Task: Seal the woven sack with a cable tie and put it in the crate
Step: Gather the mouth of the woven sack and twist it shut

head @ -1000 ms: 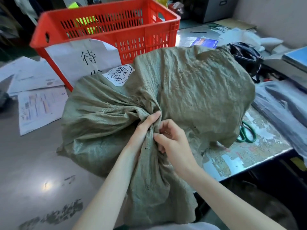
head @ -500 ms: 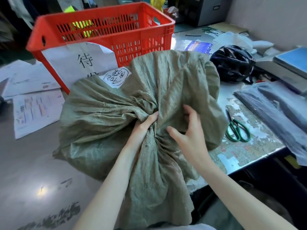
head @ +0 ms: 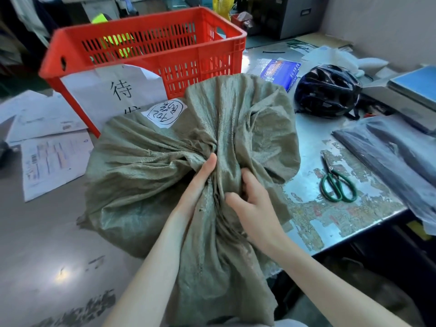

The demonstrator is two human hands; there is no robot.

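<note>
Left hand [head: 198, 185] and right hand [head: 254, 206] each grip the gathered neck of the woven sack [head: 141, 185], which lies on the table [head: 47, 256] before the red crate [head: 212, 64]. Step: bunching the mouth. No tie is in hand, so next one hand must fetch one.

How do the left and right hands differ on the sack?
The left hand grips the gathered neck from the left, thumb straight; the right hand grips from the right, fingers curled into the folds. The left hand sits farther up the sack than the right hand. Both hold it.
</note>
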